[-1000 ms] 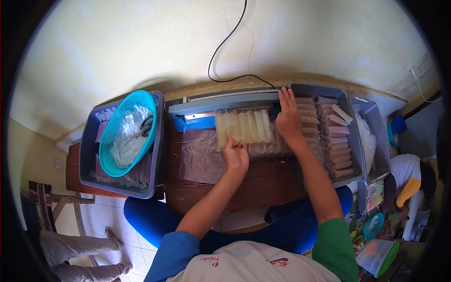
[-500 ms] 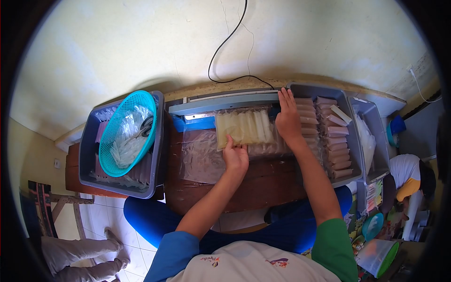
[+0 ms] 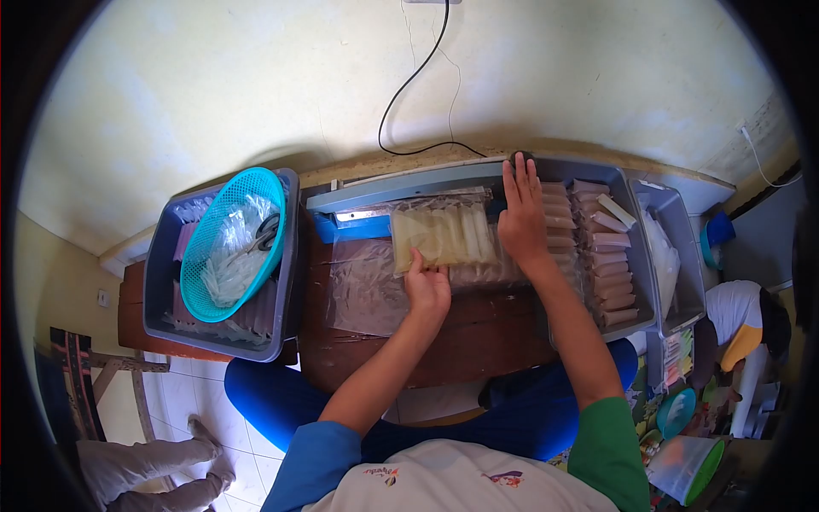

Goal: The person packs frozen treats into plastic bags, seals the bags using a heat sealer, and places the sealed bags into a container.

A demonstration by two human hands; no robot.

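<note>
My left hand (image 3: 428, 290) grips the lower edge of a clear plastic pack of yellowish tube-shaped ice sticks (image 3: 439, 235), thumb on top. The pack's upper end reaches the long blue-grey bag sealer (image 3: 401, 194) by the wall. My right hand (image 3: 522, 226) lies with fingers stretched out at the sealer's right end, near a dark round knob (image 3: 522, 157) beyond the fingertips. Flat clear plastic bags (image 3: 367, 294) lie on the brown wooden table (image 3: 426, 350) to the left of my left hand. Another filled pack (image 3: 486, 273) lies partly hidden behind the held one.
At left, a grey tub (image 3: 286, 328) holds filled packs and a turquoise basket (image 3: 189, 277) with plastic bags and scissors (image 3: 268, 232). At right stand a grey tray (image 3: 640, 256) of pinkish-brown sticks and another grey tub (image 3: 695, 286). Other people are at the lower left and far right.
My right fingers have shifted slightly at the sealer's end, and the dark knob now shows beyond them. My left hand and the pack stay almost in place.
</note>
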